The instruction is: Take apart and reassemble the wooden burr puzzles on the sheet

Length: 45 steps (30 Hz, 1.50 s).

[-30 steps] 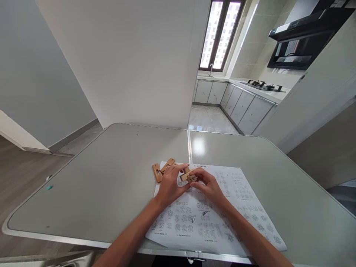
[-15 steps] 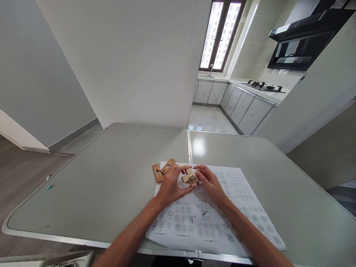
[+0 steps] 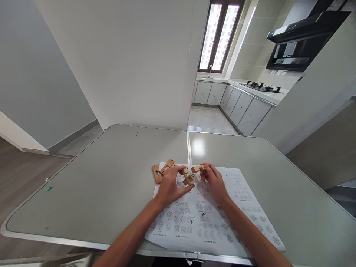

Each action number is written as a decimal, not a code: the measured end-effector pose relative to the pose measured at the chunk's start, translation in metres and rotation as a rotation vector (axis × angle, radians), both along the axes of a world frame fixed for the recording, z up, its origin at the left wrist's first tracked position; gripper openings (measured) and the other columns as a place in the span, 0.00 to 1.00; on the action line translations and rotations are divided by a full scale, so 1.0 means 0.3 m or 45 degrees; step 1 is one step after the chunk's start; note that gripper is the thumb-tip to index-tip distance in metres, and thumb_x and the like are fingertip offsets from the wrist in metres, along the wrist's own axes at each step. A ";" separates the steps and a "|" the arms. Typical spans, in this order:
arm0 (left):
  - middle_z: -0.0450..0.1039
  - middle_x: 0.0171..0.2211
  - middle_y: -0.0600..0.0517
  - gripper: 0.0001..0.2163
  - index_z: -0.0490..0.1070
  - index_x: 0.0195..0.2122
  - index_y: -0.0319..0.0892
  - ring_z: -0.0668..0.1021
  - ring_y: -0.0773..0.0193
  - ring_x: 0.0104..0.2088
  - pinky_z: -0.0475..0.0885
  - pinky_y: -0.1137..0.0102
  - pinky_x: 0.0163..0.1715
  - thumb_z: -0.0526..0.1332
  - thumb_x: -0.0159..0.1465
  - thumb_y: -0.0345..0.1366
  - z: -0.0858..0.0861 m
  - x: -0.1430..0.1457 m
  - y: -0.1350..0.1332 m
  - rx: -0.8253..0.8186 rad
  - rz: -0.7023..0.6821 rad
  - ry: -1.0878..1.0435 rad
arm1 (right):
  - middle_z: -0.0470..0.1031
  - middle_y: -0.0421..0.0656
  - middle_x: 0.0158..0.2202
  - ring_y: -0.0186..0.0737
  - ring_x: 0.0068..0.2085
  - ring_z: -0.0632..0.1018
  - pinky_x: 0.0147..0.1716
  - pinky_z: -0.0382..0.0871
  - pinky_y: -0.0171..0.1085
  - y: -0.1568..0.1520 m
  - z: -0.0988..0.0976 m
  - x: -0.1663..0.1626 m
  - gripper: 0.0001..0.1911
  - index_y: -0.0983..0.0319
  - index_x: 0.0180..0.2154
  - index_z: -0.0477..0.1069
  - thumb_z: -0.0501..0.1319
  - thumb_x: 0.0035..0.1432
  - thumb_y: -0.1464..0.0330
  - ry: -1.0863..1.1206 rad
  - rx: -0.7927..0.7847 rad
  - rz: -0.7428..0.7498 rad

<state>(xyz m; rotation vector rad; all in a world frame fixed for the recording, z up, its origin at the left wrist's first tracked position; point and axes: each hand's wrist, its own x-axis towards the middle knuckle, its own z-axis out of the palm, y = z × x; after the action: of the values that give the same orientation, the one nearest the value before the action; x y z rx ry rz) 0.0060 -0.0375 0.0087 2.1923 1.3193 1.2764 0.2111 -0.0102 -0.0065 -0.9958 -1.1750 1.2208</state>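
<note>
The desk (image 3: 105,193) has a smooth grey-green top with blunted corners and a pale rim (image 3: 55,239); a light seam (image 3: 189,148) divides it, and glare whitens a patch of the right half. A large white sheet (image 3: 183,241), printed with rows of small diagrams, lies slantwise across the seam, close to the near edge. Notched wooden pieces (image 3: 156,175) lie together at its far left corner, partly overlapping its border. A small teal bit (image 3: 48,188) sits well apart, near the left edge.
</note>
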 end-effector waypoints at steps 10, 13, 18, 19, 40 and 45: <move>0.76 0.46 0.49 0.28 0.65 0.60 0.50 0.79 0.54 0.48 0.75 0.55 0.51 0.72 0.62 0.46 -0.015 0.003 0.010 -0.093 0.103 -0.078 | 0.76 0.43 0.35 0.46 0.36 0.74 0.38 0.64 0.41 -0.033 -0.001 -0.038 0.19 0.56 0.39 0.73 0.51 0.73 0.54 -0.611 0.257 -0.004; 0.76 0.47 0.48 0.28 0.64 0.61 0.50 0.79 0.53 0.49 0.75 0.55 0.52 0.71 0.63 0.45 -0.013 0.004 0.007 -0.093 0.051 -0.090 | 0.78 0.44 0.38 0.48 0.39 0.75 0.40 0.65 0.43 -0.034 -0.012 -0.044 0.15 0.56 0.40 0.73 0.52 0.73 0.57 -0.704 0.304 0.084; 0.76 0.50 0.47 0.28 0.64 0.61 0.49 0.79 0.51 0.51 0.74 0.55 0.54 0.71 0.63 0.45 -0.001 0.008 -0.001 -0.075 0.013 -0.066 | 0.77 0.46 0.38 0.50 0.41 0.75 0.43 0.67 0.45 -0.021 -0.041 -0.040 0.10 0.57 0.38 0.71 0.53 0.72 0.65 -0.928 0.473 0.128; 0.76 0.50 0.47 0.28 0.64 0.61 0.49 0.79 0.51 0.51 0.74 0.55 0.54 0.71 0.63 0.46 0.001 0.009 -0.002 -0.072 0.006 -0.059 | 0.77 0.45 0.38 0.49 0.41 0.75 0.42 0.67 0.45 -0.019 -0.047 -0.039 0.09 0.57 0.38 0.70 0.52 0.71 0.66 -0.976 0.498 0.135; 0.72 0.61 0.48 0.32 0.60 0.66 0.54 0.75 0.50 0.60 0.69 0.55 0.61 0.71 0.64 0.40 0.008 0.005 -0.009 -0.014 -0.143 0.056 | 0.77 0.48 0.51 0.48 0.47 0.79 0.40 0.74 0.42 -0.035 0.003 -0.015 0.25 0.54 0.56 0.68 0.52 0.70 0.46 -0.315 0.239 0.328; 0.71 0.63 0.50 0.31 0.59 0.66 0.55 0.75 0.53 0.60 0.68 0.57 0.61 0.69 0.65 0.35 0.010 0.008 -0.013 0.006 -0.156 0.060 | 0.79 0.47 0.48 0.50 0.47 0.81 0.43 0.75 0.44 -0.042 -0.010 -0.008 0.24 0.54 0.58 0.65 0.59 0.68 0.49 -0.344 0.236 0.440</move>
<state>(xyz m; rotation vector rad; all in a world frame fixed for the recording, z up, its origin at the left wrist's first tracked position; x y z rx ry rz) 0.0084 -0.0413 0.0117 2.2808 1.1790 1.1909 0.2086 -0.0227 -0.0095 -0.8578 -1.6950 1.2397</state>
